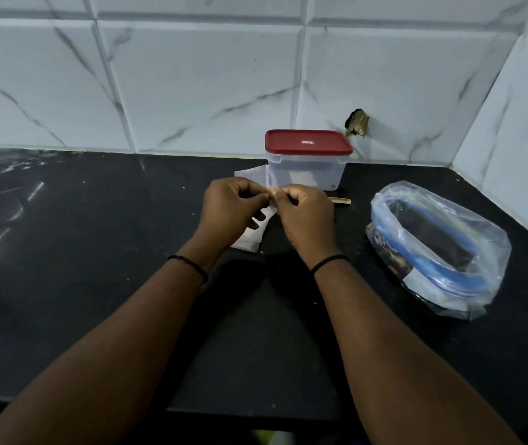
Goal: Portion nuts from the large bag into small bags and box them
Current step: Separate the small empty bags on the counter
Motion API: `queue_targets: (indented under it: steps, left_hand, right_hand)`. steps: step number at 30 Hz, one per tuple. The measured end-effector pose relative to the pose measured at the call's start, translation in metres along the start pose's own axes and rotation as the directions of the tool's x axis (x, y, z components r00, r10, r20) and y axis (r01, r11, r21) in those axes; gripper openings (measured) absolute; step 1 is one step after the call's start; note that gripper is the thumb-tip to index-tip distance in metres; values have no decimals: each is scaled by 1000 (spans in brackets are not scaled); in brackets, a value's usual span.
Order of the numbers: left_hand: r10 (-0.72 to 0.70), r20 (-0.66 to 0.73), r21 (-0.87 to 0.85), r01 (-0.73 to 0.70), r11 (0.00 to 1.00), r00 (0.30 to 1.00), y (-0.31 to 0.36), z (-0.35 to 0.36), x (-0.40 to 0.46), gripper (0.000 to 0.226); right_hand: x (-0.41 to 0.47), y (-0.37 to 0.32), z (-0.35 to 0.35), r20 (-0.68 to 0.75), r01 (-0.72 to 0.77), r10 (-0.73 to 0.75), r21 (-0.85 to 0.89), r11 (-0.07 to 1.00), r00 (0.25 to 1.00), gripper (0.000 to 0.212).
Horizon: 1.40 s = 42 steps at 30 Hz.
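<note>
Bare counter [95, 284] left; box [307, 168] behind.

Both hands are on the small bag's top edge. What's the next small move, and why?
Probably pull the small bag's mouth apart. Left hand and right hand both pinch its top edge, it looks empty, and the large bag sits open to the right.

Counted: two hands [233, 207] [304, 213], one box [307, 162], one large bag [439, 248], one wooden stick [341, 202]; small bags cannot be counted.
</note>
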<state>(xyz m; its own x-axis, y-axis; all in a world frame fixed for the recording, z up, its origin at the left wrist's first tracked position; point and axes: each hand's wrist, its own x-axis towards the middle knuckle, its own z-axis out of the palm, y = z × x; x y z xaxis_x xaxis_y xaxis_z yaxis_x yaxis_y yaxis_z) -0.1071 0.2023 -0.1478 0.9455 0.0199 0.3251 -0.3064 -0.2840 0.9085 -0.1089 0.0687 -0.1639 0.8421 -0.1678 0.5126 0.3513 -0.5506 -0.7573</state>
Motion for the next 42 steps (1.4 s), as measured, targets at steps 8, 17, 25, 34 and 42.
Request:
queue_targets:
  steps: [8, 17, 25, 34, 42]
  left_hand:
    - [17, 11, 118, -18, 993, 1000, 23, 24, 3, 20]
    - [177, -79, 570, -101, 815, 981, 76, 25, -8, 17]
    - [486, 214, 410, -529, 743, 847, 68, 14, -30, 93]
    - [583, 111, 279, -588, 759, 805, 75, 3, -40, 46]
    - [682, 75, 348, -660, 666, 728, 74, -2, -37, 50]
  right_hand:
    - [3, -11, -16, -81, -150, 190, 354, 923, 979, 9]
    - [4, -30, -74, -260, -39, -53, -336, 941, 964, 14]
    - [-2, -58, -99, -142, -52, 32, -135, 990, 989, 14]
    - [-24, -88, -117, 14, 218, -220, -189, 957, 975, 13]
    - [-20, -97, -123, 304, 453, -335, -600, 660, 892, 44]
